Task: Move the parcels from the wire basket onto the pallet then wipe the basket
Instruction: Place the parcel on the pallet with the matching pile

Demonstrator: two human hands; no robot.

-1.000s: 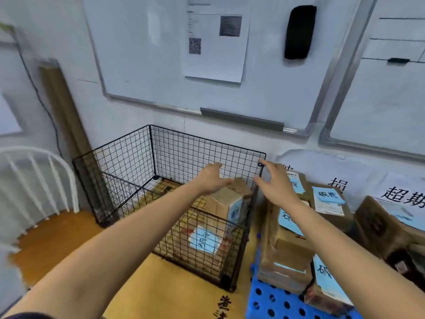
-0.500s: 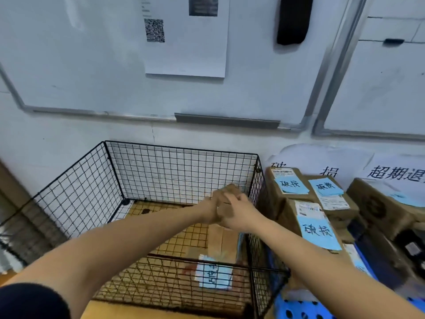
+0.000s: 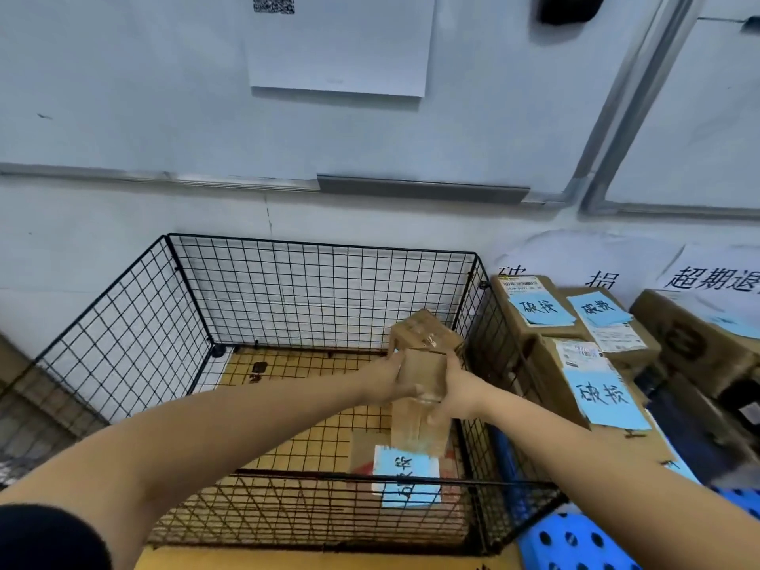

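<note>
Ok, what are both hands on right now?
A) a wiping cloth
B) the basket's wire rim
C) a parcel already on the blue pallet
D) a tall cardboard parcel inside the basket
D: the left hand and right hand grip opposite sides of the tall parcel, which stands inside the wire basket.

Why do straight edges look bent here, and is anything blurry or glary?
Head view: the wide lens bows the whiteboard frame and wire basket rim; light is even, no glare, just a soft shadow under the paper sheet; the held parcel looks smeared, the corner above the blue pallet more so; the blue label is readable.
</note>
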